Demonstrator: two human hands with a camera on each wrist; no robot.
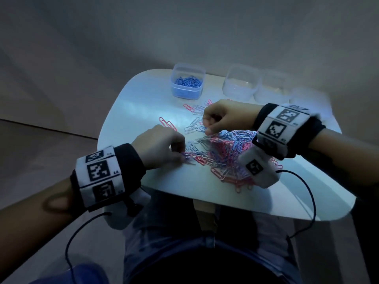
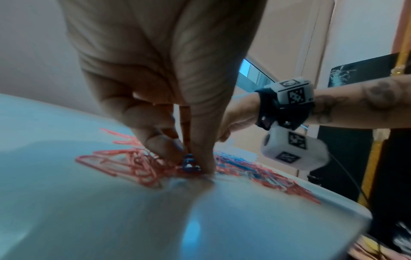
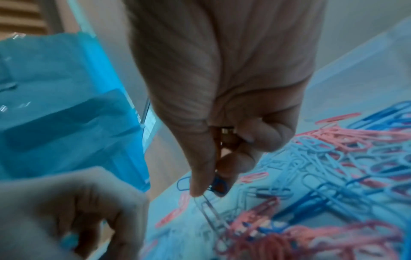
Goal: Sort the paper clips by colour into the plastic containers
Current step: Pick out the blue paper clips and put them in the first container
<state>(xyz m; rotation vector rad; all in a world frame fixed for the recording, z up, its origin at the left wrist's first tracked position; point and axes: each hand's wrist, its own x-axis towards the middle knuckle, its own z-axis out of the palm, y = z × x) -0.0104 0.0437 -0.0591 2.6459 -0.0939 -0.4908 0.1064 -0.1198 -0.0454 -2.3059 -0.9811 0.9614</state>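
My left hand [image 2: 169,112] pinches a blue clip [image 2: 189,164] at the pile [image 1: 225,152]; my right hand [image 3: 222,105] pinches what looks like another blue one [image 3: 219,184].

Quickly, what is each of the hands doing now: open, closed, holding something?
Left hand: closed, pinching blue clips at the pile.
Right hand: closed, pinching a blue clip above the pile.

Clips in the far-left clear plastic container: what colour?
Blue paper clips in the clear plastic container; head view shows it best.
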